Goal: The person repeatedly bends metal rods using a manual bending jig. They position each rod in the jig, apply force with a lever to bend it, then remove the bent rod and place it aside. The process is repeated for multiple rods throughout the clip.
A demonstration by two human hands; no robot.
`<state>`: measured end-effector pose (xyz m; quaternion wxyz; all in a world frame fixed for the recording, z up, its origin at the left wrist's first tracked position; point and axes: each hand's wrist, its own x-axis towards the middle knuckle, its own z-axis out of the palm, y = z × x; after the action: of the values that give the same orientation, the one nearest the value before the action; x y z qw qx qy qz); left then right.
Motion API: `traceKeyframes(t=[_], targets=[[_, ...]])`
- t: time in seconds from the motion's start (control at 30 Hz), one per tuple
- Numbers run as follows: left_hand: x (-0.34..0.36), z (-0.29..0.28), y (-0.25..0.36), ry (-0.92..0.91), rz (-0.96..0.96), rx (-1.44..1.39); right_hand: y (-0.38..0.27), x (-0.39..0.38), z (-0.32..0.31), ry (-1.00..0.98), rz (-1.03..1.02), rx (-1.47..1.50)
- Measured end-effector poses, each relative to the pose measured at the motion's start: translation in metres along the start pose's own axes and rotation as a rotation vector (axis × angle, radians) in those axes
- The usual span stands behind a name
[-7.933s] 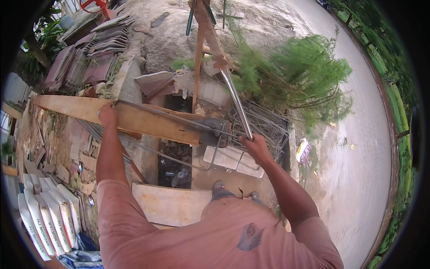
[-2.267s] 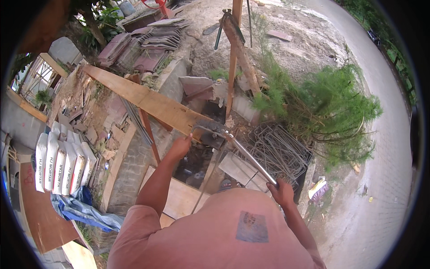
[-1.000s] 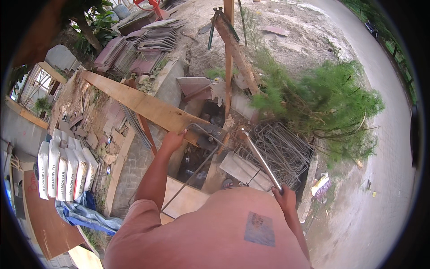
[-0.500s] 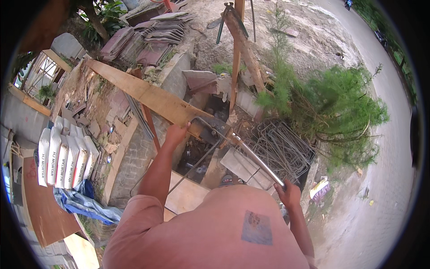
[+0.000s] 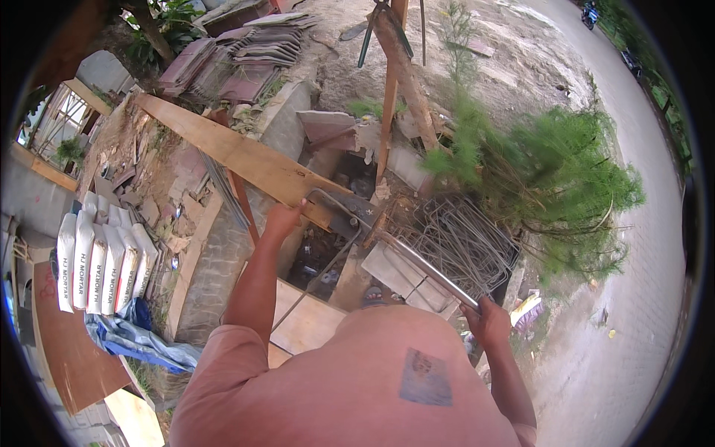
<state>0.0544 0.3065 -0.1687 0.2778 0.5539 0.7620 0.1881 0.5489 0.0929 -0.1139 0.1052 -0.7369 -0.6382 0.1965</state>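
Observation:
My left hand [image 5: 283, 218] grips a bent steel rod [image 5: 328, 200] near its corner, at the end of a long wooden plank [image 5: 246, 156]. A dark metal fitting with pins [image 5: 357, 223] sits on that end, with the rod lying across it. My right hand [image 5: 488, 320] is closed on the lower end of a shiny steel pipe [image 5: 432, 272], which slants up to the fitting. Whether the pipe's upper end touches the rod I cannot tell. Below the plank is a dark pit [image 5: 316, 261].
Bent steel hoops [image 5: 462, 242] lie right of the pipe, near a green bush [image 5: 555, 171]. Stacked tiles [image 5: 257, 52], white sacks [image 5: 104, 261] and a blue tarp [image 5: 134, 335] are left. Green-handled cutters [image 5: 365, 41] hang on a post ahead. A motorbike [image 5: 590, 16] is on the road.
Since the oldest frame, my left hand has moved toward the plank's end and the pipe has swung down rightward. In the last second, my right hand has moved slightly right with the pipe.

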Motion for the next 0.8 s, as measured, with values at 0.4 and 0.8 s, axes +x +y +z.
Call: traceKeyframes(t=[0.4,0.8], targets=[[0.007,-0.004,0.010,-0.091,-0.014,0.048,-0.010,0.010,0.000,-0.126,-0.039,0.100],[-0.011,-0.003,0.030,-0.009,0.107,0.144,-0.019,0.031,0.003,-0.188,-0.014,0.165]])
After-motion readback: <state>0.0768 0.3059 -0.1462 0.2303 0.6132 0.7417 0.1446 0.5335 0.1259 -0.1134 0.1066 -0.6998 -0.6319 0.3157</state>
